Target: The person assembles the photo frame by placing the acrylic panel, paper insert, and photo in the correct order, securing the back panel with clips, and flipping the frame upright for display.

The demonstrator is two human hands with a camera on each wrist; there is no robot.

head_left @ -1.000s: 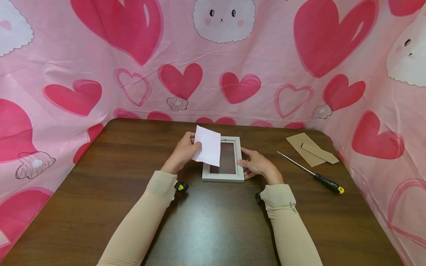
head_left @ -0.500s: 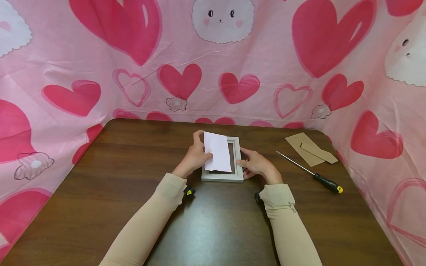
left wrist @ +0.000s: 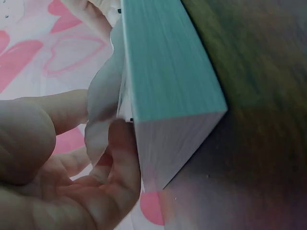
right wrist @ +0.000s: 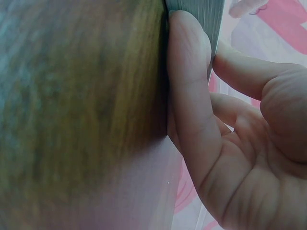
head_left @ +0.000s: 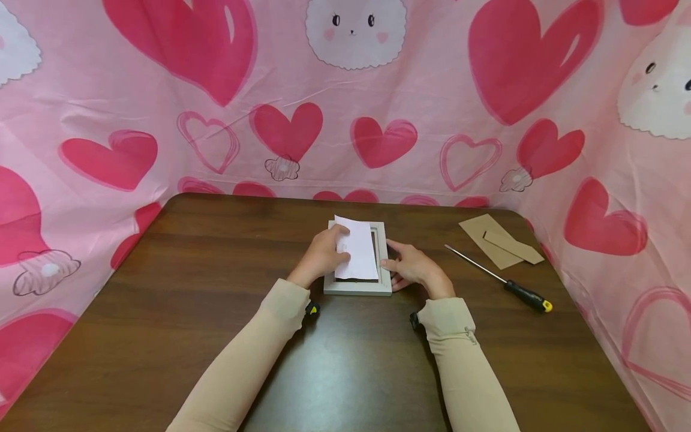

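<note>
A white sheet of paper lies over the opening of a light-grey picture frame in the head view. From the left, my left hand holds the sheet, its thumb on the near face. In the left wrist view the paper looks bowed between thumb and fingers, right beside the frame's edge. My right hand grips the frame's right side, thumb on top. The right wrist view shows the right hand's fingers along the frame's outer side, low by the tabletop.
To the right lies a screwdriver with a black and yellow handle. Beyond it are a brown board and a folded brown strip on top. Pink heart-patterned cloth surrounds the wooden table.
My left hand has brought the paper rightward and lowered it from above the frame's left side onto its opening. The right hand stays on the frame's right side.
</note>
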